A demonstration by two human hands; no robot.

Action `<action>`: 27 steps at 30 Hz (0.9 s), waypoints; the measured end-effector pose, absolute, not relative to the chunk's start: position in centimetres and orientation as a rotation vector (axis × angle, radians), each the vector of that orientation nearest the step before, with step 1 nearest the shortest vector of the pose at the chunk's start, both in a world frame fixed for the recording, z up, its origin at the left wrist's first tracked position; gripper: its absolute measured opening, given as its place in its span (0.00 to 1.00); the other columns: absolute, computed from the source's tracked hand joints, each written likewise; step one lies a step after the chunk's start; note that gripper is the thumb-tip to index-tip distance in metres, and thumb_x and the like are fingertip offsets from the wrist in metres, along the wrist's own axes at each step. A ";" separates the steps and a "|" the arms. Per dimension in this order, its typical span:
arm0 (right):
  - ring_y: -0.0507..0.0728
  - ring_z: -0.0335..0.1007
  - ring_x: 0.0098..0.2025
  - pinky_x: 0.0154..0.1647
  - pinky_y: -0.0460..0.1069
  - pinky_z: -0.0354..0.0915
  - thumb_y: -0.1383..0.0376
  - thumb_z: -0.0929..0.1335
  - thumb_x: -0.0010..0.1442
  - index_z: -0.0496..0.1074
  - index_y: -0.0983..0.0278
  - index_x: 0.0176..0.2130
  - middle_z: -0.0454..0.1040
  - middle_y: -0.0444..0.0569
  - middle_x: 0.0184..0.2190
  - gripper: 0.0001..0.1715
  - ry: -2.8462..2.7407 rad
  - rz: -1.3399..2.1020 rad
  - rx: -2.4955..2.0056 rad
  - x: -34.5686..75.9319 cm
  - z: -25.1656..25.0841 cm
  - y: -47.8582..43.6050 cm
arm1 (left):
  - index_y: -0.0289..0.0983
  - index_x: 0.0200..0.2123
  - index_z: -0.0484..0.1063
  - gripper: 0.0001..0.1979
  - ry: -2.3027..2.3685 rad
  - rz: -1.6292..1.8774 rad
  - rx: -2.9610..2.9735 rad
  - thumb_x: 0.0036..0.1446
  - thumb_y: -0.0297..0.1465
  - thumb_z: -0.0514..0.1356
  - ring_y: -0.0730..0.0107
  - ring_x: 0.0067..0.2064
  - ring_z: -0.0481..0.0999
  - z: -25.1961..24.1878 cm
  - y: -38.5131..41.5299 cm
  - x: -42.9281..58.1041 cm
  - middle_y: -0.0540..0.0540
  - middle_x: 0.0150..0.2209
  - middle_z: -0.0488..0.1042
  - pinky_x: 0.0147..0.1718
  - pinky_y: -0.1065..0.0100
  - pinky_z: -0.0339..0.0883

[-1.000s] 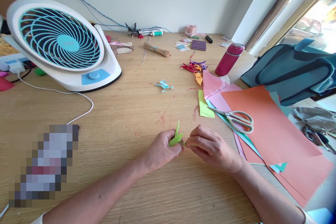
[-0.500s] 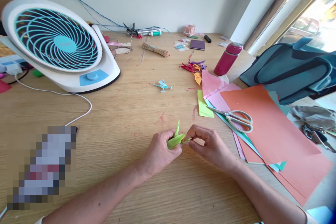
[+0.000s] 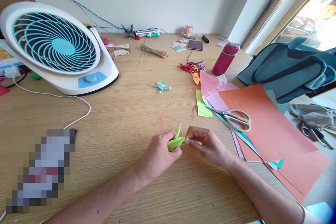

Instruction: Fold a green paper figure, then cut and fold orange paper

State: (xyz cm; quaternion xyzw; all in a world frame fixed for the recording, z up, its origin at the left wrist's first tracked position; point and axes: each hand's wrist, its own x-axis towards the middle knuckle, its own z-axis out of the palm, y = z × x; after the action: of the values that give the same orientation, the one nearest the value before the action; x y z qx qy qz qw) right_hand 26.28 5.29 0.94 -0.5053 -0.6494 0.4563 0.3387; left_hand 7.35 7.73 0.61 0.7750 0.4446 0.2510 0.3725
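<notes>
Between my hands, over the front middle of the table, is a lime-green folded paper figure (image 3: 176,143) with a thin point standing up from it. My left hand (image 3: 163,152) is closed round its body, thumb on top. At its right end my right hand (image 3: 206,145) pinches a small narrow tip of the same paper between thumb and forefinger. Farther back lies a light-blue folded paper figure (image 3: 161,86). A loose lime-green paper piece (image 3: 203,103) rests right of centre, beside the scissors (image 3: 237,119).
Coloured paper sheets (image 3: 265,126) cover the right side, scissors on top. Behind them stand a dark pink bottle (image 3: 225,58) and a teal bag (image 3: 283,66). Several folded red, orange and purple papers (image 3: 193,68) lie nearby. At left are a fan (image 3: 63,47), its cable, and a blurred-out object (image 3: 44,171).
My right fingers have shifted slightly on the tip of the green paper figure, and the tip now points more upward. The whole view has moved a little; my left hand keeps its hold.
</notes>
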 end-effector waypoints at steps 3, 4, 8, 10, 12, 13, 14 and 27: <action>0.50 0.52 0.25 0.27 0.47 0.51 0.51 0.68 0.61 0.63 0.63 0.27 0.59 0.39 0.22 0.22 -1.519 1.304 -1.332 25.8 0.4 5.5 | 0.38 0.24 0.57 0.07 1.127 0.631 2.014 0.50 0.23 0.54 0.78 0.24 0.55 0.5 7.8 7.3 0.57 0.21 0.56 0.24 0.74 0.50; 0.50 0.52 0.26 0.27 0.47 0.51 0.49 0.68 0.60 0.63 0.63 0.27 0.60 0.39 0.22 0.23 -1.481 1.336 -1.331 25.7 0.2 5.5 | 0.38 0.24 0.58 0.07 1.115 0.628 2.017 0.50 0.23 0.54 0.78 0.24 0.55 0.5 7.9 7.3 0.57 0.21 0.57 0.25 0.74 0.50; 0.50 0.55 0.25 0.27 0.47 0.52 0.48 0.70 0.57 0.64 0.63 0.26 0.63 0.41 0.22 0.23 -1.406 1.384 -1.359 25.4 0.1 5.6 | 0.37 0.24 0.59 0.07 1.065 0.613 1.982 0.49 0.22 0.54 0.78 0.25 0.57 0.3 7.9 7.2 0.57 0.22 0.59 0.25 0.74 0.51; 0.50 0.56 0.25 0.26 0.46 0.52 0.48 0.71 0.56 0.63 0.63 0.26 0.64 0.41 0.21 0.24 -1.359 1.395 -1.371 25.4 0.1 5.7 | 0.37 0.26 0.61 0.05 1.042 0.578 1.922 0.50 0.23 0.55 0.77 0.26 0.59 0.4 8.0 7.2 0.56 0.23 0.61 0.26 0.74 0.53; 0.50 0.57 0.24 0.25 0.46 0.53 0.48 0.71 0.55 0.63 0.63 0.25 0.65 0.41 0.21 0.24 -1.306 1.421 -1.366 25.4 0.1 5.7 | 0.37 0.28 0.65 0.03 1.016 0.525 1.835 0.52 0.24 0.55 0.76 0.27 0.60 0.5 8.1 7.2 0.55 0.24 0.63 0.26 0.74 0.54; 0.50 0.58 0.24 0.25 0.46 0.54 0.48 0.72 0.55 0.64 0.63 0.25 0.66 0.42 0.21 0.24 -1.281 1.431 -1.359 25.4 0.0 5.7 | 0.37 0.30 0.67 0.02 1.010 0.499 1.787 0.53 0.25 0.55 0.76 0.27 0.61 0.6 8.1 7.2 0.55 0.25 0.63 0.26 0.74 0.55; 0.51 0.60 0.25 0.26 0.46 0.55 0.48 0.72 0.55 0.64 0.63 0.25 0.67 0.42 0.21 0.24 -1.263 1.436 -1.347 25.4 -0.1 5.7 | 0.37 0.31 0.68 0.02 1.010 0.476 1.740 0.54 0.27 0.56 0.76 0.28 0.61 0.6 8.1 7.2 0.55 0.26 0.64 0.26 0.74 0.55; 0.53 0.69 0.35 0.37 0.48 0.65 0.63 0.68 0.65 0.71 0.63 0.35 0.72 0.48 0.33 0.07 -1.784 0.891 -1.074 26.3 0.4 5.3 | 0.36 0.26 0.67 0.07 1.038 0.436 1.518 0.56 0.30 0.54 0.75 0.22 0.64 0.6 8.5 6.9 0.53 0.21 0.67 0.22 0.73 0.58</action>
State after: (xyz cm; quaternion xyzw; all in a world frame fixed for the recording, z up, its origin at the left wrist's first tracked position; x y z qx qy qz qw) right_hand 26.27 5.30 0.44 -0.4295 -0.7133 0.3560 0.4243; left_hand 6.93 8.55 0.59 0.6509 0.4453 0.1872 0.5856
